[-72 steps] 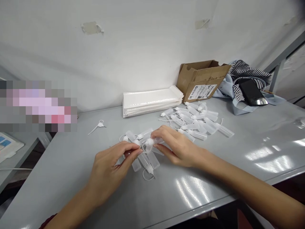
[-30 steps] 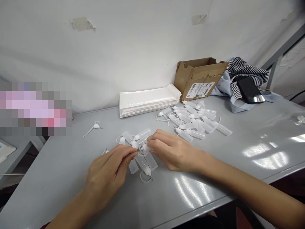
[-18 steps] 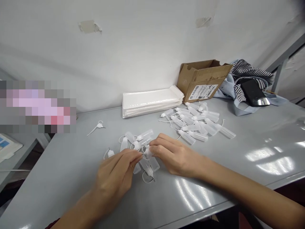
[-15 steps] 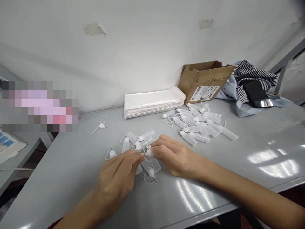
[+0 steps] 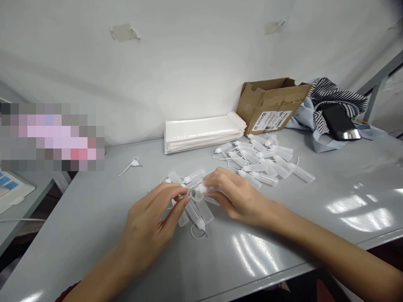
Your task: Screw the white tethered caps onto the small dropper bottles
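Note:
A small translucent needle-tip squeeze bottle [image 5: 200, 188] lies sideways in my right hand [image 5: 241, 195], pinched between thumb and fingers with its tip toward the left. My left hand [image 5: 153, 214] has thumb and fingertips pinched close together at that tip. Whatever is between them is too small to make out, though the bottle's thin white strap loops just beside. Under and around both hands lie several similar bottles [image 5: 193, 214], some partly hidden by my fingers. One of these, with a curled strap and a metal needle, points toward the table's front edge.
Farther right lies a larger heap of the bottles [image 5: 267, 161]. A stack of white padded envelopes [image 5: 201, 131] rests against the wall, beside an open cardboard box [image 5: 272, 105]. A loose needle cap with strap [image 5: 134, 163] lies left. A black phone-like device [image 5: 340, 121] sits on striped cloth [image 5: 336, 92].
My right hand has tilted the bottle so it lies more level. My left hand has shifted slightly up, and its thumb now shows below the fingers at the tip.

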A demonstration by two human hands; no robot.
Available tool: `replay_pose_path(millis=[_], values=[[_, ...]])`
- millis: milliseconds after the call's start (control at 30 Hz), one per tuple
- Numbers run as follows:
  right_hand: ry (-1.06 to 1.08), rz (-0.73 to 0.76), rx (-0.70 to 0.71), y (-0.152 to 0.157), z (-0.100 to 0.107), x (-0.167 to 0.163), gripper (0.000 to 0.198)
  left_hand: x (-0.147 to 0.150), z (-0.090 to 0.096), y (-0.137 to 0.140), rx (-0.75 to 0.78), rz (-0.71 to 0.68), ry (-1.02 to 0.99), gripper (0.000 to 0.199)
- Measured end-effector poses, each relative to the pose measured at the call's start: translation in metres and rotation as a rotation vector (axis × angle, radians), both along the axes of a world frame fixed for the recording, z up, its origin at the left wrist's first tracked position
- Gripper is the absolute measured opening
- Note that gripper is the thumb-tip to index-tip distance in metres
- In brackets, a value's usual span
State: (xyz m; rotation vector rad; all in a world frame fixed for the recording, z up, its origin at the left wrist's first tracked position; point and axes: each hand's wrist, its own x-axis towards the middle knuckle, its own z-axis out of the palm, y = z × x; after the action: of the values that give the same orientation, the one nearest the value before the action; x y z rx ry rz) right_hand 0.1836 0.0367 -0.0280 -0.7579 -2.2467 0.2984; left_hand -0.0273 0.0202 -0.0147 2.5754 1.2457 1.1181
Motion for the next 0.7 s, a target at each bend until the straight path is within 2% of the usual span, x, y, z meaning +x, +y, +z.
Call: replay_pose_path(millis=[400, 567, 700], values=[[0.027, 0.044, 0.005, -0.006, 0.0, -0.004, 0.018, 0.0, -0.005, -0.001, 0.152, -0.068, 0.013, 0.014], [-0.024, 0.053, 0.097, -0.009, 0.001, -0.004, 0.022, 0.0, -0.01, -0.004, 0.193, -0.086, 0.012, 0.015], [-0.071, 0.04, 0.116, -0.01, 0.002, -0.004, 0.023, 0.0, -0.014, -0.006, 0.229, -0.101, 0.022, 0.017]])
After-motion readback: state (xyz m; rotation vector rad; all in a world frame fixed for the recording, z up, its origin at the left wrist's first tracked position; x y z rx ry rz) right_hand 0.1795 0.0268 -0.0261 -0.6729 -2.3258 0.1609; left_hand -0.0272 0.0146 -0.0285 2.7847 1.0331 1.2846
